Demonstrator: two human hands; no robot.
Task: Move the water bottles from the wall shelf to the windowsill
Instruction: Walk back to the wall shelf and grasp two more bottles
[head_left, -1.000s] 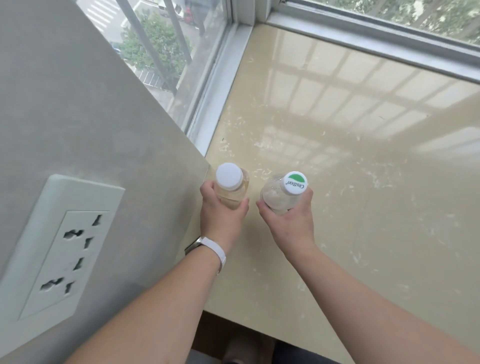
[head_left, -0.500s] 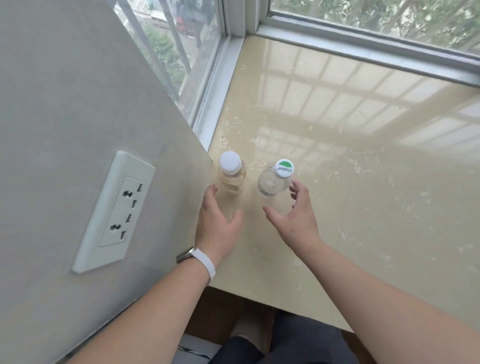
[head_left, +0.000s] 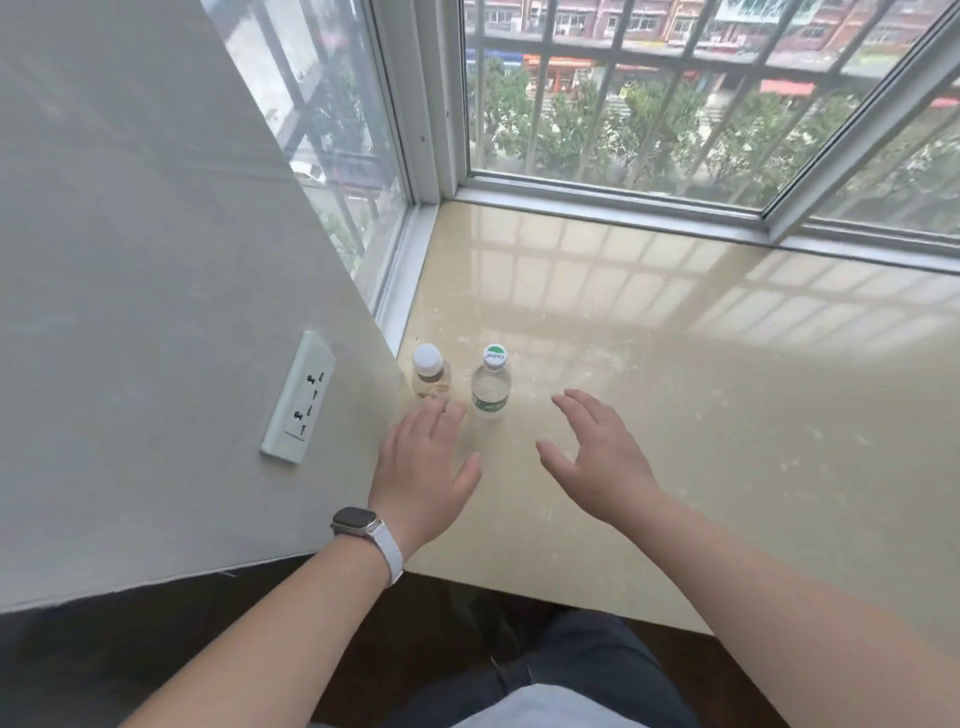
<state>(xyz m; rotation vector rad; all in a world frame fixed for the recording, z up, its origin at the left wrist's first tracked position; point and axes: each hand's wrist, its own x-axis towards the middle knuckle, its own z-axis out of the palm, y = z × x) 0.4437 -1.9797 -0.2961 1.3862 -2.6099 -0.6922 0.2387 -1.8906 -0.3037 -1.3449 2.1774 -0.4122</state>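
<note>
Water bottles, white-capped (head_left: 430, 370) and green-capped (head_left: 491, 381), are seen upright on the windowsill (head_left: 675, 374), just beyond the left hand (head_left: 423, 470) fingers; both hands, right hand (head_left: 597, 457) included, are spread wide and empty. Toppling is judged possible if the near fingertips brush the white-capped one.

We saw a shiny, smooth stone windowsill (head_left: 649, 364), two clear plastic bottles (head_left: 491, 387), and a matt wall (head_left: 130, 234).

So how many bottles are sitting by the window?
2. The white-capped bottle stands on the windowsill next to the wall; the green-capped bottle stands just right of it. Both hands are off them. None looks hidden.
</note>
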